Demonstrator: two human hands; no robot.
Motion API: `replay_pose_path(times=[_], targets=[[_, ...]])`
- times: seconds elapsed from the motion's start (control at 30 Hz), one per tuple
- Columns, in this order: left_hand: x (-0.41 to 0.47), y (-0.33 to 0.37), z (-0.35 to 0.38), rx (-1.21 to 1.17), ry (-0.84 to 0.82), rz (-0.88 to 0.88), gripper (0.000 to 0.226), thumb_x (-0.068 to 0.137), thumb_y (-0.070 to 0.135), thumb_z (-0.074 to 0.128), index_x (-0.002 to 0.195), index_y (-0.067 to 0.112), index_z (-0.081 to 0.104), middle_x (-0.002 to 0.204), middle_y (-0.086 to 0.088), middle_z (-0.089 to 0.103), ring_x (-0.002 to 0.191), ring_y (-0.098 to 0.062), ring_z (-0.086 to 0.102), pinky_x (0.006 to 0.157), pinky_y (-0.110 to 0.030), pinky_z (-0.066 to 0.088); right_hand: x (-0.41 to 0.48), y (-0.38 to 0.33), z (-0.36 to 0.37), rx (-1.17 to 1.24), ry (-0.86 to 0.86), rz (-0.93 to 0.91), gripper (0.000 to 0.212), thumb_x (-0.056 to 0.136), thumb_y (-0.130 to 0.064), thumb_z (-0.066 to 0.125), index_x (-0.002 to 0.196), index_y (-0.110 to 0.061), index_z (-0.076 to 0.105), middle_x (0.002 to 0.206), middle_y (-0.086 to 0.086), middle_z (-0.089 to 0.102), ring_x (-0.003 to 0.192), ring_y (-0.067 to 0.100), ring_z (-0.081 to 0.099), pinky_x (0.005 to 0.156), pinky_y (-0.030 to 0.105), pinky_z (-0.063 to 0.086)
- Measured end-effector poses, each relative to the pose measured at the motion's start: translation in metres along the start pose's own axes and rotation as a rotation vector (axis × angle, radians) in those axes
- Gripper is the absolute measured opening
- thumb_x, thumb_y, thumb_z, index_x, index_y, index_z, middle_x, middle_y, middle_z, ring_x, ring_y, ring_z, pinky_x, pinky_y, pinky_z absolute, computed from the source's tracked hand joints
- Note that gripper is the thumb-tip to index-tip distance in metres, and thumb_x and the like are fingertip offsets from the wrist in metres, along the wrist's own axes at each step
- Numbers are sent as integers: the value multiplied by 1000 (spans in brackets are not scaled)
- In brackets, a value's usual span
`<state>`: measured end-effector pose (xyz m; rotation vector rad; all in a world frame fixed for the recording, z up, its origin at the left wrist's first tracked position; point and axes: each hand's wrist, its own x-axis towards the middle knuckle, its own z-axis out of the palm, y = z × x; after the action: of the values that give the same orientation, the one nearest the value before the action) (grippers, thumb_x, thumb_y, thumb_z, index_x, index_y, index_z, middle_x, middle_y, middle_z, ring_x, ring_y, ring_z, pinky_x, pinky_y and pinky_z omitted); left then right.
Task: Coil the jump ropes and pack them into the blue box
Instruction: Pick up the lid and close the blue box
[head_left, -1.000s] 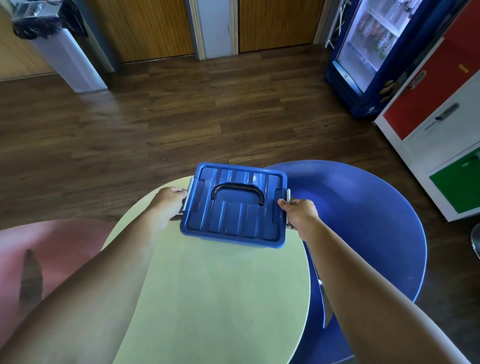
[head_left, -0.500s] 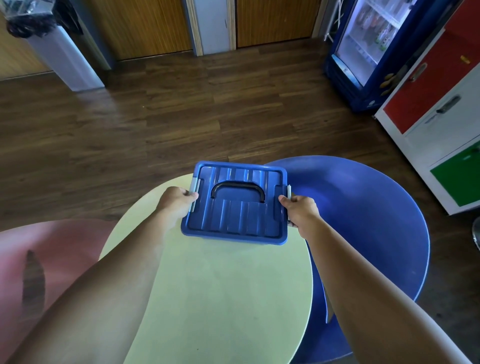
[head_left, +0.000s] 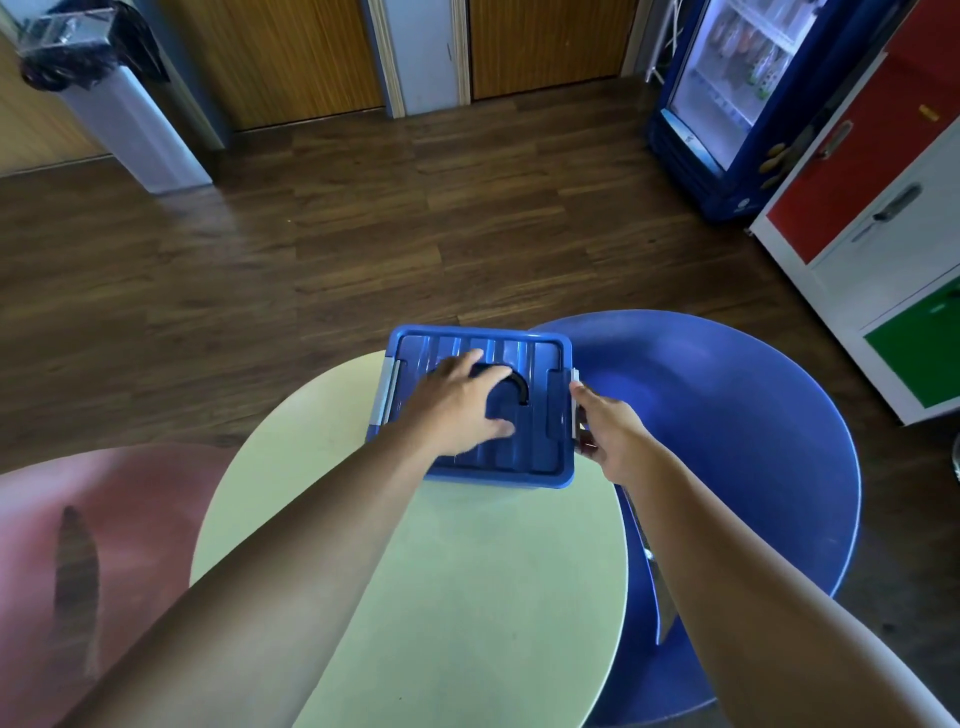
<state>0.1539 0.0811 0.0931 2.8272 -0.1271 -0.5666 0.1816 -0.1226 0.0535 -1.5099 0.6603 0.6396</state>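
From the head: finding the blue box (head_left: 537, 449) resting closed at the far edge of the worktop (head_left: 467, 582). Laying the left grip (head_left: 457, 404) wide, fingers (head_left: 469, 359) straight, over its top by the black handle (head_left: 519, 387). Pinching the right latch (head_left: 575, 402) with the right grip (head_left: 612, 432). Judging it rigid, light, slick plastic; favouring the handle for lifting.

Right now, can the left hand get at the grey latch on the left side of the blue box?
Probably yes: the left hand lies over the lid just beside that latch, and nothing covers it.
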Motion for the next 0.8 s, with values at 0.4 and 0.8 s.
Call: replay_pose_path(times=[0.4,0.8], targets=[[19,17,24,-24,-192,-103,107,72,71,73,155,54,7,167,1,-22,154,-34,-14,121,-61,8,2,17,-17,169,-175,-9,15,98,-18,64,106,-6,71,90,7,77,83,22,72,80,35,57],[22,16,23,-46,-182,-111,109,70,69,76,155,54,10,167,2,-22,154,-33,-13,120,-61,8,10,13,-3,-7,-33,-88,24,87,-22,78,102,-6,69,95,9,76,77,22,72,70,32,60]])
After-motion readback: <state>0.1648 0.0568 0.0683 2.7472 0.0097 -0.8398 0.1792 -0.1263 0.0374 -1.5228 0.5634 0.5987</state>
